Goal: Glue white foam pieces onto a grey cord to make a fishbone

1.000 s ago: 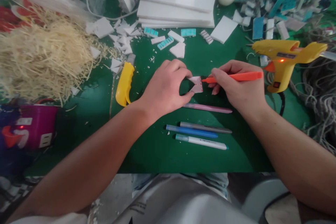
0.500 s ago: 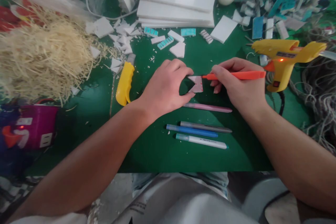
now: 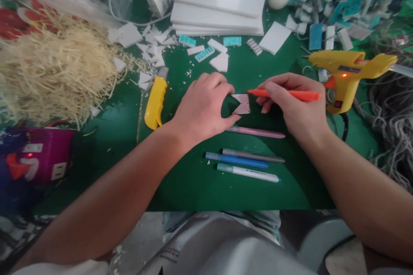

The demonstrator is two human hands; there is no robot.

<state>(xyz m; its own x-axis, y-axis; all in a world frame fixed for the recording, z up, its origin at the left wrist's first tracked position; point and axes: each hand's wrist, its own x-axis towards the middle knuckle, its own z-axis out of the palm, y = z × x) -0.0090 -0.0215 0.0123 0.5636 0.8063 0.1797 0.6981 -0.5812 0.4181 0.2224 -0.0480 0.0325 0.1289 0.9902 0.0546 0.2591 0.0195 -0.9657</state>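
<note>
While tangled pale straw [image 3: 61, 68] is heaped at far left, a ridged yellow plastic handle [image 3: 155, 102] is laid near white foam scraps [image 3: 144, 78]; centrally, a small white piece [image 3: 245, 104] is notched like a swallowtail and dotted red, and at right a glue gun [image 3: 347, 71] is flanked by stringy grey fibre [image 3: 392, 107]. Between the thumb and fingertip of the left hand [image 3: 204, 102], half open in a C, the piece is held. By the right hand [image 3: 300, 111], closed in a writing grip, an orange marker [image 3: 303, 95] is held, its tip beside the piece's upper right corner; contact cannot be made out. Grey floor [image 3: 137, 240] is glimpsed below the smooth green tabletop [image 3: 187, 191], where four markers [image 3: 237, 160] are laid.
</note>
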